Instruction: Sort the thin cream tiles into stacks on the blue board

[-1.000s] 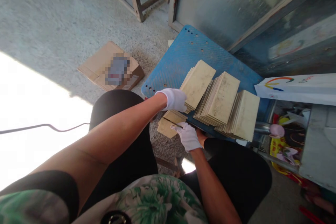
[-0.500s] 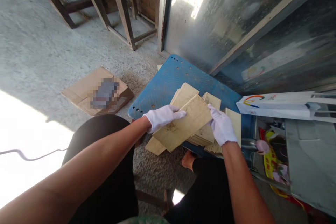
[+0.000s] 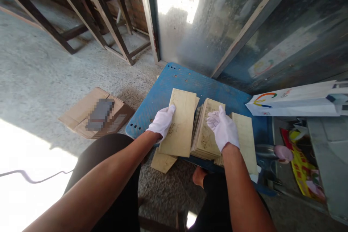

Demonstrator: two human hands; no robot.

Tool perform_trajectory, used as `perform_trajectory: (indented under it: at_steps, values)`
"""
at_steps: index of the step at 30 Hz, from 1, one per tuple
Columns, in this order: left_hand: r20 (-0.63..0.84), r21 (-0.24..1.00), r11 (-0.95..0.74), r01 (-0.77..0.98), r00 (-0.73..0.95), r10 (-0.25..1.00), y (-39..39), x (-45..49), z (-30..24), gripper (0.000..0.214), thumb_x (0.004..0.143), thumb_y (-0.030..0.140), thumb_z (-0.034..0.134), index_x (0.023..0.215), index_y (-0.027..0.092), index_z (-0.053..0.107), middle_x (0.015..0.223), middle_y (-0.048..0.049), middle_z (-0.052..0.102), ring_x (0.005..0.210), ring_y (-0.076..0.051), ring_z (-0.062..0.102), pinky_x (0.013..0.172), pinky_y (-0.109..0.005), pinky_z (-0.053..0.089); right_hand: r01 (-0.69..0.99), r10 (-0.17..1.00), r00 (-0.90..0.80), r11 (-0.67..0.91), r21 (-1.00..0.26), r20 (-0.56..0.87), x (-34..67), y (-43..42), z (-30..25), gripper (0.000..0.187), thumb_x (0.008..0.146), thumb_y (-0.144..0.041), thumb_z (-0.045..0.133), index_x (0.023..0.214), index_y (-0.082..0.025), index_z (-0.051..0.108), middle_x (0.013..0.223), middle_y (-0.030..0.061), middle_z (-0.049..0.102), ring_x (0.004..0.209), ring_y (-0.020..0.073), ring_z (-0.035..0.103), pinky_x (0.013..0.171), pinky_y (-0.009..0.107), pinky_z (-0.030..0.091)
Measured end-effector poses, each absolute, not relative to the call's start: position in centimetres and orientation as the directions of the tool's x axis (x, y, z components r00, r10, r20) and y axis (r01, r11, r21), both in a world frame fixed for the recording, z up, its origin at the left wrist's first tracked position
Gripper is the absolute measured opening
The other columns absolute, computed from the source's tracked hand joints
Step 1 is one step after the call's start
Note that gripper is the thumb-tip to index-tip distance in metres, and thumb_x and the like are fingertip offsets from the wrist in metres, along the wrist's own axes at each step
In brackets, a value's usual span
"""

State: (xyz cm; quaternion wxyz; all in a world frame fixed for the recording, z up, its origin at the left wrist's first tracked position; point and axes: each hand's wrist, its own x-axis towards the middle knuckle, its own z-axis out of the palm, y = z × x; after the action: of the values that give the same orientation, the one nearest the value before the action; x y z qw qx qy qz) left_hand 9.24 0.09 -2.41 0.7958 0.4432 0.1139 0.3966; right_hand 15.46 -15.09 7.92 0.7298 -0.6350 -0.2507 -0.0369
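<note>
Head view, looking down past both forearms: the person sits low with knees apart, and a blue perforated board lies just ahead on the concrete floor, serving as the surface for pale rectangular tiles. The left hand, in a white glove, holds a single tile by its left long edge, thumb on the face and fingers curled under, so the grip is clamped on that tile; the tile lies nearly flat with its long axis running away from the person, its near end jutting past the board's front edge, which I judge keeps it separate from the rest. Just to its right stands a fanned stack of tiles, leaning so each edge shows. The gloved right hand rests on top of that stack with fingers spread and extended, palm down, pressing rather than gripping; it encloses nothing, and seems to steady the leaning pile. A further tile lies flat at the right of the stack, partly under the right wrist. One loose tile sits lower, below the board's edge. Off to the left lies a flattened cardboard box; to the right, a white paper bag.
</note>
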Motion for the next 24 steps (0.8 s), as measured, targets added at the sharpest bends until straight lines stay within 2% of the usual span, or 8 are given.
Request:
perform_trajectory:
  at_steps: [7, 14, 21, 24]
  values:
    - [0.149, 0.906, 0.168, -0.389, 0.662, 0.735, -0.6, 9.1, -1.3, 0.029, 0.089, 0.038, 0.053, 0.092, 0.014, 0.069, 0.070, -0.0041, 0.069, 0.064, -0.016, 0.062, 0.059, -0.024, 0.049, 0.341, 0.274, 0.866, 0.290, -0.894, 0.419, 15.3, -16.7, 9.6, 0.043, 0.068, -0.055, 0.075, 0.077, -0.016, 0.059, 0.078, 0.0064, 0.070, 0.061, 0.0107, 0.063, 0.059, 0.020, 0.053]
    - [0.085, 0.924, 0.195, -0.330, 0.672, 0.736, -0.6, 10.0, -0.4, 0.027, 0.090, 0.036, 0.050, 0.096, 0.016, 0.067, 0.071, -0.0043, 0.068, 0.059, -0.015, 0.060, 0.054, -0.024, 0.048, 0.327, 0.285, 0.861, 0.324, -0.888, 0.421, 14.7, -17.6, 10.3, 0.045, 0.065, -0.056, 0.077, 0.077, -0.016, 0.060, 0.079, 0.0054, 0.070, 0.065, 0.0116, 0.064, 0.062, 0.021, 0.053]
    - [0.204, 0.957, 0.013, -0.291, 0.699, 0.685, 2.4, 12.6, 0.5, 0.034, 0.088, 0.046, 0.053, 0.096, 0.015, 0.066, 0.076, -0.0047, 0.068, 0.062, -0.015, 0.060, 0.061, -0.025, 0.048, 0.342, 0.291, 0.854, 0.311, -0.887, 0.431, 14.5, -17.9, 10.2, 0.043, 0.068, -0.057, 0.074, 0.077, -0.017, 0.060, 0.083, 0.0066, 0.071, 0.069, 0.0136, 0.065, 0.063, 0.024, 0.054]
    - [0.209, 0.966, -0.041, -0.256, 0.675, 0.707, 3.3, 13.8, 0.2, 0.037, 0.086, 0.048, 0.055, 0.094, 0.013, 0.067, 0.078, -0.0050, 0.069, 0.064, -0.014, 0.060, 0.065, -0.025, 0.047, 0.358, 0.295, 0.846, 0.303, -0.883, 0.444, 14.6, -17.9, 10.1, 0.043, 0.068, -0.056, 0.074, 0.077, -0.016, 0.061, 0.083, 0.0073, 0.071, 0.068, 0.0134, 0.065, 0.063, 0.024, 0.054]
